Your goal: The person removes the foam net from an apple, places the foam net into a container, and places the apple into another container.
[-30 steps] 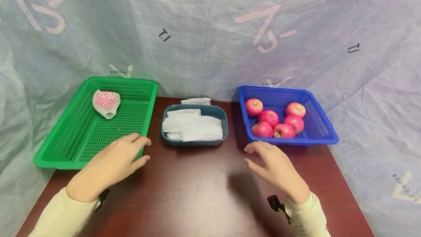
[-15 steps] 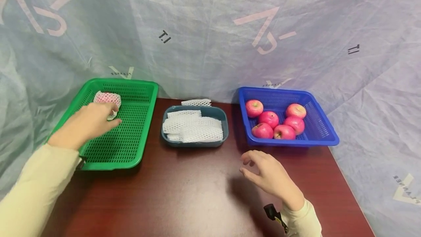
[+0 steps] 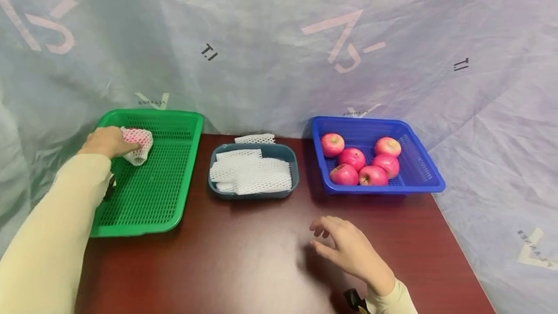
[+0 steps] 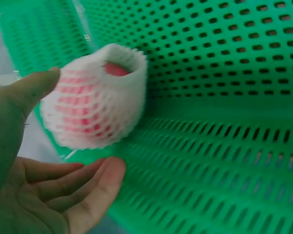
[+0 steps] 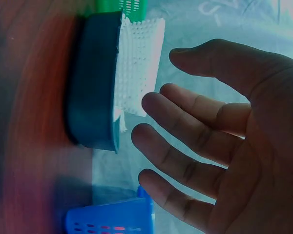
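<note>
In the green basket (image 3: 144,230), an apple in a white foam net (image 3: 138,145) rests near the far left corner. My left hand (image 3: 106,142) reaches over the basket's left side, close beside that apple. The left wrist view shows the thumb (image 4: 41,84) overlapping the edge of the netted apple (image 4: 95,107), with the fingers (image 4: 95,192) extended below it and a gap visible. Over the table, my right hand (image 3: 348,251) hangs with loosely bent fingers and nothing in them. Its fingers (image 5: 185,156) spread apart in the right wrist view.
A dark blue-grey tub (image 3: 253,196) holds several white foam nets (image 3: 257,173), and another foam net (image 3: 255,138) lies behind it. On the right, a blue basket (image 3: 418,178) contains several red apples (image 3: 373,176). A grey cloth (image 3: 261,62) hangs behind the table (image 3: 218,265).
My left hand has moved from the green basket's near right edge to the netted apple at the far left. The right hand has drifted slightly towards me. The view has shifted a little.
</note>
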Motion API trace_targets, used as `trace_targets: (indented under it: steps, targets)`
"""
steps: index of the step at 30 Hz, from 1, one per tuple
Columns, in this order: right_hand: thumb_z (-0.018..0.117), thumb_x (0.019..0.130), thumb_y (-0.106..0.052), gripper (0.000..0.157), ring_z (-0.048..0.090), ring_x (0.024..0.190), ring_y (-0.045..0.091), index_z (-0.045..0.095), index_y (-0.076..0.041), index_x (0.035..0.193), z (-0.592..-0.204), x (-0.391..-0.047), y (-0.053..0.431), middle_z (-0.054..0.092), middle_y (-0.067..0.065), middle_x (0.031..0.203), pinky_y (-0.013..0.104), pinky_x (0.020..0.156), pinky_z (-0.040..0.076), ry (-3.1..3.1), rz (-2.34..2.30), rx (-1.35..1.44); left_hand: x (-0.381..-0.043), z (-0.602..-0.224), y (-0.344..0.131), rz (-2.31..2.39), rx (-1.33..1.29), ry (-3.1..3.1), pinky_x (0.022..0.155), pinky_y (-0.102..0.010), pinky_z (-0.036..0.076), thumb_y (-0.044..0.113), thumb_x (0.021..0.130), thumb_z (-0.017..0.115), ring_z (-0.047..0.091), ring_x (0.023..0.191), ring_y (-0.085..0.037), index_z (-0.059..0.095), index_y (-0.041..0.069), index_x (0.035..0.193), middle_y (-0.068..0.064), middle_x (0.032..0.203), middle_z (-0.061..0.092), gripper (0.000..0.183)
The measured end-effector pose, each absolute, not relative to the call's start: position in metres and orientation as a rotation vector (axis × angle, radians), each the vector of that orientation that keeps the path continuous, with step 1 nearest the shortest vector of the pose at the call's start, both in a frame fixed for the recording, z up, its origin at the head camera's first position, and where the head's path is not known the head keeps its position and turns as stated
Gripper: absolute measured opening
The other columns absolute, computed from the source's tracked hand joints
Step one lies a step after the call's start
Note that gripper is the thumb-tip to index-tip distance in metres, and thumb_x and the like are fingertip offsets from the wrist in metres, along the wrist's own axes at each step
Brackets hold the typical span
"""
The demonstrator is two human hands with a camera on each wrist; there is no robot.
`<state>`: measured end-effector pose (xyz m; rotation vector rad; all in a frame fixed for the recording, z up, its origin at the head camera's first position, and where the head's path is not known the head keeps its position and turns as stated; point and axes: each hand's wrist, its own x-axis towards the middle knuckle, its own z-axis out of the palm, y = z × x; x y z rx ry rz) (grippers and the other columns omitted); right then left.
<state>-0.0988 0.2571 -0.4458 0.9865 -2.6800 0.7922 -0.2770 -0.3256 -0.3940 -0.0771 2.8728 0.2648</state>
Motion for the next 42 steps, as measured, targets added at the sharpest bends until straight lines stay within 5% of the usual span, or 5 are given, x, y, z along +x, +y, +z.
trace_targets:
  steps: [6, 13, 23, 30, 42]
  targets:
    - [0.08, 0.082, -0.02, 0.022, 0.062, 0.077, 0.007, 0.064, -0.021, 0.097, -0.457, -0.085, 0.25, 0.065, -0.012, 0.087, 0.022, 0.068, 0.05, -2.693, 0.83, 1.053, -0.255, -0.422, -0.336, 0.303, -0.253, 2.856, 0.062, -0.054, 0.051, 0.062, 0.093, 0.055, 0.056, 0.085, -0.057, 0.059, -0.017, 0.095, -0.046, 0.097, 0.052, 0.079]
    - [0.081, 0.082, -0.022, 0.021, 0.062, 0.077, 0.006, 0.064, -0.022, 0.095, -0.462, -0.079, 0.244, 0.063, -0.014, 0.086, 0.022, 0.068, 0.05, -2.701, 0.84, 1.039, -0.248, -0.436, -0.332, 0.296, -0.382, 2.87, 0.05, -0.037, 0.046, 0.072, 0.088, 0.054, 0.053, 0.06, -0.03, 0.055, 0.004, 0.065, -0.027, 0.073, 0.054, 0.073]
    - [0.079, 0.082, -0.021, 0.02, 0.057, 0.077, 0.002, 0.06, -0.025, 0.087, -0.459, -0.083, 0.239, 0.059, -0.018, 0.083, 0.023, 0.069, 0.049, -2.694, 0.801, 1.059, -0.251, -0.429, -0.335, 0.232, -0.464, 2.933, 0.059, -0.052, 0.053, 0.072, 0.09, 0.047, 0.054, 0.096, -0.063, 0.024, -0.039, 0.121, -0.055, 0.101, 0.04, 0.117]
    - [0.079, 0.084, -0.022, 0.018, 0.059, 0.076, 0.005, 0.061, -0.025, 0.088, -0.453, -0.088, 0.241, 0.06, -0.016, 0.083, 0.024, 0.068, 0.049, -2.716, 0.797, 1.026, -0.242, -0.388, -0.304, 0.368, -0.31, 3.043, 0.074, -0.07, 0.045, 0.076, 0.081, 0.06, 0.043, 0.097, -0.069, 0.008, -0.032, 0.136, -0.054, 0.111, 0.031, 0.131]
    - [0.078, 0.086, -0.02, 0.017, 0.061, 0.08, 0.007, 0.063, -0.025, 0.092, -0.445, -0.095, 0.248, 0.059, -0.02, 0.087, 0.024, 0.071, 0.05, -2.724, 0.826, 1.007, -0.167, -0.342, -0.229, 0.573, 0.349, 3.201, 0.065, -0.06, 0.052, 0.044, 0.068, 0.088, 0.054, 0.092, -0.042, 0.041, -0.004, 0.135, -0.026, 0.116, 0.047, 0.095]
